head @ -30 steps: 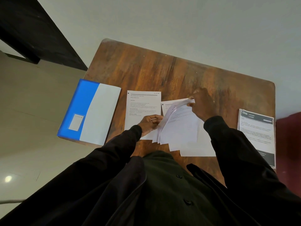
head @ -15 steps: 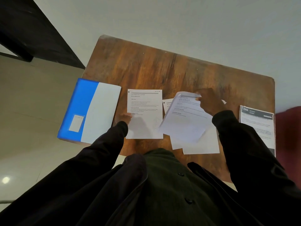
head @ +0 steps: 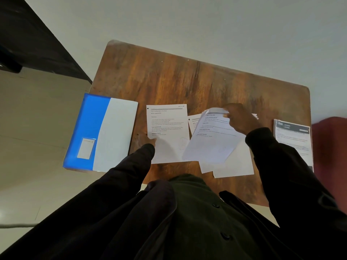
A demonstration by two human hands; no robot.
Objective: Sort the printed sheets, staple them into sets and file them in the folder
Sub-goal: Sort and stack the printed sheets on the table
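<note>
Stood over a small wooden table [head: 169, 81], looking straight down. Pinched the far edge of the lifted sheet [head: 212, 139] with the right hand [head: 238, 119], with fingers [head: 228, 114] curled round the paper and that edge bent over. Held it tilted, raised off the loose pile of sheets [head: 236, 166] spread just beneath, with its near left corner crossing, in this view, the right edge of the flat sheet [head: 169, 128]. Could read headings on both but not the small print.

Had the left hand [head: 145, 139] at the near left edge of the flat sheet, touching it. Could not tell, in the dim light, whether pinching the paper or merely resting there with fingers relaxed.

Found the blue and white folder [head: 105, 134] closed at the table's left side, overhanging the edge, just beside the flat sheet but apart from it. Saw the dark-headed sheet [head: 293, 139] lying alone at the right edge, near the pile of sheets, beside a blurred dark red object [head: 330, 139]. Wore black sleeves [head: 281, 166] on both arms. Noticed black furniture [head: 33, 38] at the upper left, above a pale floor [head: 37, 119].
</note>
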